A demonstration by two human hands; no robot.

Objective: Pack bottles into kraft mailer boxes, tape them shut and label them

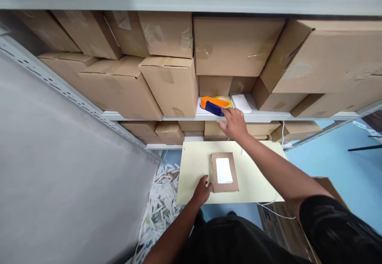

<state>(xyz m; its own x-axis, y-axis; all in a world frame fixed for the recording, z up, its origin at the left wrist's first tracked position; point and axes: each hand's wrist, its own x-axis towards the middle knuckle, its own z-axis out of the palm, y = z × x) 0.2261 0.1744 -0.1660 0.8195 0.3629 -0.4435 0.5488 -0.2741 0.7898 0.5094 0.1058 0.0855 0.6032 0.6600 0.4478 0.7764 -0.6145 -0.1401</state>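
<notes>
A small flat brown parcel [224, 172] with a white label lies on a pale yellow table [256, 180]. My left hand [202, 190] rests on the table with its fingertips against the parcel's lower left corner, fingers bent. My right hand [234, 123] is stretched forward to the metal shelf [185, 116], fingers apart, just touching or just short of an orange and blue tape dispenser [215, 104] that lies on the shelf. I cannot tell whether the fingers touch it.
Many taped cardboard boxes [167, 77] fill the shelf levels. A white flat item [241, 102] lies beside the dispenser. White paper strips [159, 200] litter the blue floor at left. A grey wall stands on the left; a cardboard box [286, 220] sits under my right arm.
</notes>
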